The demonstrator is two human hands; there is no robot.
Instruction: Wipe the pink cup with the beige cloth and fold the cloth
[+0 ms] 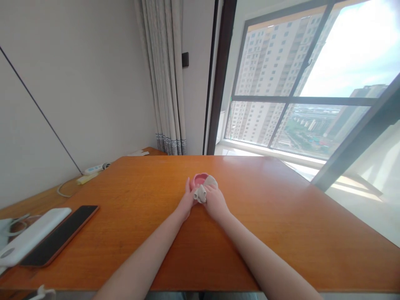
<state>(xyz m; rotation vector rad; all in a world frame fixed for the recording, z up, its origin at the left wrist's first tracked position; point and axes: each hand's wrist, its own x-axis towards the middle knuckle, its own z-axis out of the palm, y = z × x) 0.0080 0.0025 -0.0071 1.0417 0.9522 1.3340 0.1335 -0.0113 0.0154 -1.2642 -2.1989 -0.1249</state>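
Note:
A small pink bowl-like dish (pixel 200 180) with a wavy rim is at the middle of the wooden table, its hollow side facing up. My left hand (pixel 187 199) grips its left side, thumb and fingers against the wall. In my right hand (pixel 215 201) a pale cloth (pixel 200 194) is bunched up, pressed against the dish's near right side. Another fold of the cloth sticks out beyond my right fingers. My fingertips are partly hidden by the cloth and the dish.
The wooden table (pixel 137 233) spreads out around my hands. On its left lie a black-screened phone (pixel 61 236) and a white power bank (pixel 36 236) with a cable. Farther back are a power strip (pixel 94 168), a curtain (pixel 167 79) and a large window (pixel 300 100).

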